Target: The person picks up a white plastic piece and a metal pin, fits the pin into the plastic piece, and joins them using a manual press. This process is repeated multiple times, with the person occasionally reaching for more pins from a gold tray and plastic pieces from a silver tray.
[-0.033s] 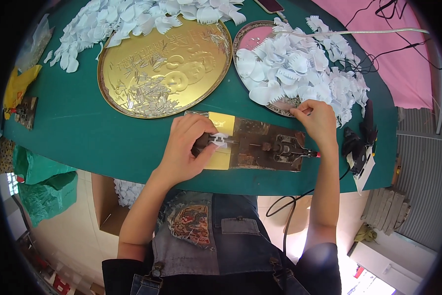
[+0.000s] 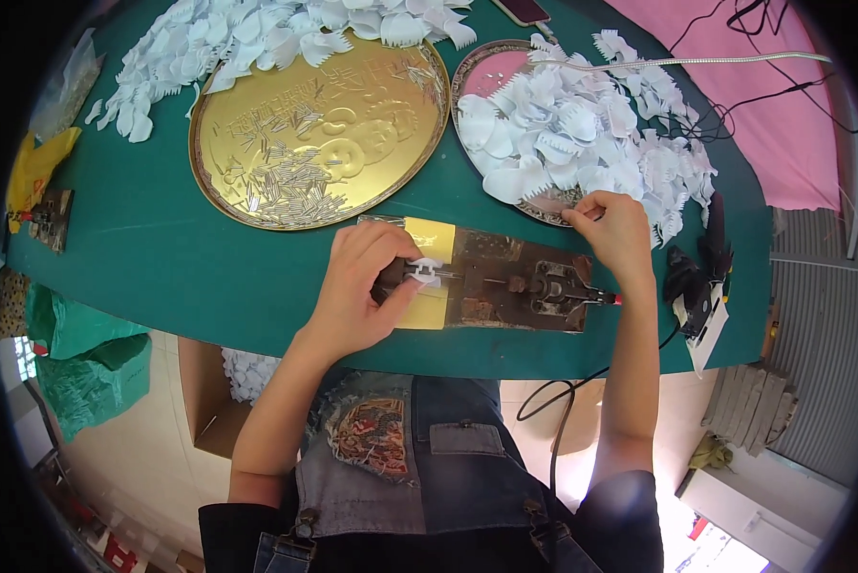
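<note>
My left hand pinches a white plastic hair claw clip between thumb and fingers. The clip sits at the left end of a dark metal jig, over yellow tape. At the near rim of the right-hand tray, my right hand is closed in a pinch beside small metal parts, perhaps springs. Whatever lies between those fingertips is too small to make out. Loose white toothed clip halves are heaped on that tray and spill off its right side.
A gold tray carries scattered thin metal pins. More white clip halves are piled behind it. A toggle clamp is mounted on the jig's right part. Black cables, a phone and a black tool lie around the right side.
</note>
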### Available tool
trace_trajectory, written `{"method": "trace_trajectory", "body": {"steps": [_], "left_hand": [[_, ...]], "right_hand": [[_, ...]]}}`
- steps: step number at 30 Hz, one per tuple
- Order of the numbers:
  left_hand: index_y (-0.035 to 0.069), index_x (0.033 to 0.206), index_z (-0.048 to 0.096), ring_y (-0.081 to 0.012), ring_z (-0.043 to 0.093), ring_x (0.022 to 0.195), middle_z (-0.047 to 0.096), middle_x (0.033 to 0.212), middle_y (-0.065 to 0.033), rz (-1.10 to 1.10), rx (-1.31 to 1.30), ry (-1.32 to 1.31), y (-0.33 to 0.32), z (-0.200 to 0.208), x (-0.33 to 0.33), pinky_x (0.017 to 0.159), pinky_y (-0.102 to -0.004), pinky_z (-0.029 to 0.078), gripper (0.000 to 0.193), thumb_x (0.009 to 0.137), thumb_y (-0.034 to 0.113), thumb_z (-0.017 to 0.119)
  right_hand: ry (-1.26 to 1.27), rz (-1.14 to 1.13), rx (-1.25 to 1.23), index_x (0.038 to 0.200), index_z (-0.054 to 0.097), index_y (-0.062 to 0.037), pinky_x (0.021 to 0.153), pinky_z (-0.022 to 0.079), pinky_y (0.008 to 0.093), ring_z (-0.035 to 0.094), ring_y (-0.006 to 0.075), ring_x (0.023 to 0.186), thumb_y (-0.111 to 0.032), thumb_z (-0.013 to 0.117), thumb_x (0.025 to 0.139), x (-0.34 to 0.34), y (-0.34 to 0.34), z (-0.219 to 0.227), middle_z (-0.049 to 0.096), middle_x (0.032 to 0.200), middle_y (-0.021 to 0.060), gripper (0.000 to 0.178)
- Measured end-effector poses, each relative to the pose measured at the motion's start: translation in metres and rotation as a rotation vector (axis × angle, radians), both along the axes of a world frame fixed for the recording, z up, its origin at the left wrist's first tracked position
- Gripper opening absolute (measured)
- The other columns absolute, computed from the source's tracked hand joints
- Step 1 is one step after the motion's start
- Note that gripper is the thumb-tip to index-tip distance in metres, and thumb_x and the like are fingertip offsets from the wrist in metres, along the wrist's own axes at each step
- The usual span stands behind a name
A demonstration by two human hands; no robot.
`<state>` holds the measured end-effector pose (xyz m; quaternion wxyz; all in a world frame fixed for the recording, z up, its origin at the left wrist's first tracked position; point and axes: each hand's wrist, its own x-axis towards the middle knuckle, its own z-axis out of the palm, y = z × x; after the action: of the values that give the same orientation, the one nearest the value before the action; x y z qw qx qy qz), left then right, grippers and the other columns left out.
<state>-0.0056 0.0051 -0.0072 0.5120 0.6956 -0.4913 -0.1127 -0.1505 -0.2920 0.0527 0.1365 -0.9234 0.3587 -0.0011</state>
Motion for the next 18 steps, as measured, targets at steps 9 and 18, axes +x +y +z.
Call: {"method": "trace_trajectory", "body": {"steps": [9, 18], "left_hand": [[0.005, 0.101, 0.06, -0.0306, 0.057, 0.102, 0.061, 0.104, -0.0093, -0.003, -0.009, -0.004, 0.0, -0.001, 0.0, 0.094, -0.0401, 0.037, 0.032, 0.073, 0.005, 0.074], [0.005, 0.101, 0.059, -0.0306, 0.056, 0.101, 0.06, 0.104, -0.0093, -0.002, -0.009, 0.003, 0.0, -0.001, 0.0, 0.095, -0.0402, 0.037, 0.032, 0.073, 0.004, 0.074]], "right_hand": [[-0.186, -0.037, 0.145, 0.081, 0.076, -0.004, 0.066, 0.054, 0.0316, 0.071, 0.0208, 0.068, -0.021, 0.074, 0.079, -0.002, -0.013, -0.006, 0.074, 0.074, 0.0084, 0.017], [-0.172, 0.088, 0.088, 0.086, 0.076, -0.0032, 0.068, 0.054, 0.0353, 0.07, 0.0233, 0.07, -0.018, 0.074, 0.08, 0.008, -0.007, -0.009, 0.074, 0.077, 0.0087, 0.016]]}}
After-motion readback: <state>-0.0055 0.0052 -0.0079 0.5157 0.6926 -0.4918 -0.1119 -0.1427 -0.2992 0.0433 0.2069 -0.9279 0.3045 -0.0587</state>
